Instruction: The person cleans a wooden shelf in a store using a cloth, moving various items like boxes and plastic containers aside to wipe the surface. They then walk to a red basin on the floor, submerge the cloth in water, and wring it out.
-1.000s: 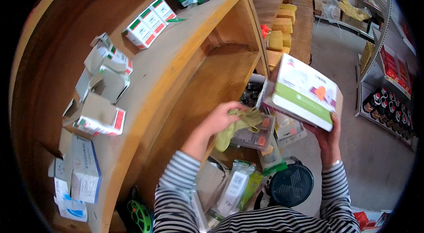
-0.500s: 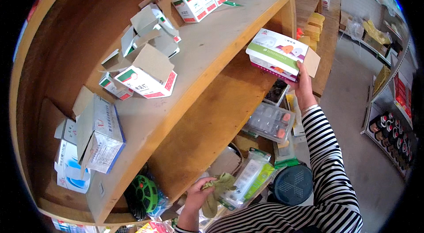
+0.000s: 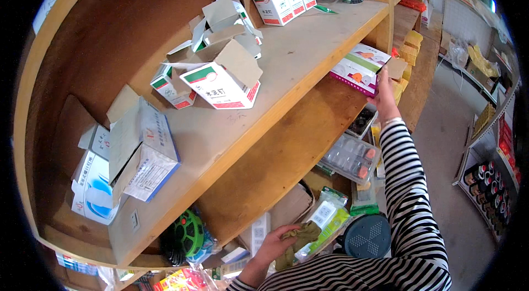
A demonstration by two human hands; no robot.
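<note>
My right hand (image 3: 386, 98) is closed on the near end of a white and purple cardboard box (image 3: 357, 72) with a green band and an open end flap. The far part of the box sits under the upper shelf board, at the right end of the lower wooden shelf (image 3: 286, 125). Lower down, my left hand (image 3: 275, 246) grips a crumpled olive-green cloth (image 3: 305, 234). Just beyond the cloth lies a packaged white power strip (image 3: 324, 214).
Opened white cartons (image 3: 223, 84) and a blue-edged carton (image 3: 151, 150) stand on the upper shelf (image 3: 264, 92). Below are a clear divided case (image 3: 350, 154), a dark round perforated item (image 3: 366, 236) and a green reel (image 3: 188, 234). Yellow blocks (image 3: 409, 48) sit farther right.
My right hand has brought the box down from in front of the upper shelf's edge and partly in beneath it. My left hand has shifted right, still with the cloth.
</note>
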